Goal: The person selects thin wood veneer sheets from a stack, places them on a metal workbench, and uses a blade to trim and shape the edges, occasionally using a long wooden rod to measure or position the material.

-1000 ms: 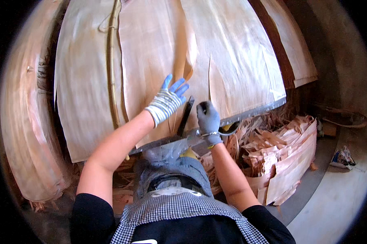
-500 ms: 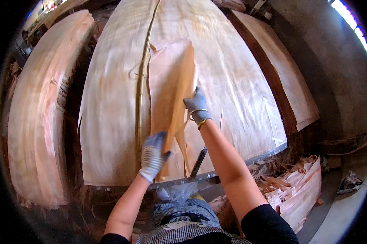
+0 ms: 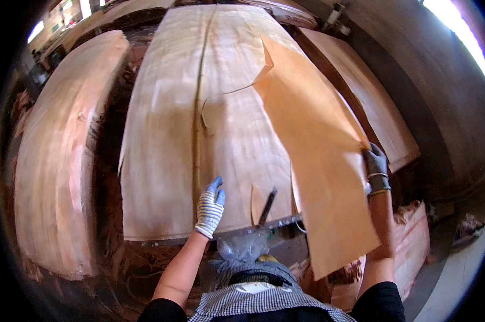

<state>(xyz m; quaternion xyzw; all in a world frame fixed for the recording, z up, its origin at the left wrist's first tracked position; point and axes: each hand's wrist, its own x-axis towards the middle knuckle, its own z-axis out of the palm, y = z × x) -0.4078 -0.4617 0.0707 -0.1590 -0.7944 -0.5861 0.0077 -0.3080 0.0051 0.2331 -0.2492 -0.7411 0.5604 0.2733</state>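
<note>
My right hand (image 3: 377, 167), in a grey glove with a band round the wrist, grips the right edge of a loose tan wood veneer sheet (image 3: 312, 139). The sheet is raised and slanted over the right side of a large pale veneer stack (image 3: 156, 161). My left hand (image 3: 210, 208), in a striped glove with blue fingers, is open and holds nothing, over the stack's near end. A long thin stick (image 3: 198, 129) runs lengthwise along the stack. Right of my left hand lie a black-handled tool (image 3: 267, 205), its kind unclear, and a narrow veneer sliver (image 3: 257, 201).
Another veneer stack (image 3: 54, 161) stands on the left beyond a dark gap, and one more (image 3: 360, 91) on the right. Torn veneer scraps (image 3: 406, 241) lie at the lower right. A clear plastic bag (image 3: 242, 247) hangs at the near edge, before my checked apron (image 3: 269, 298).
My right hand has swung right, carrying the veneer sheet off the middle of the stack. My left hand has let go of the sheet and opened.
</note>
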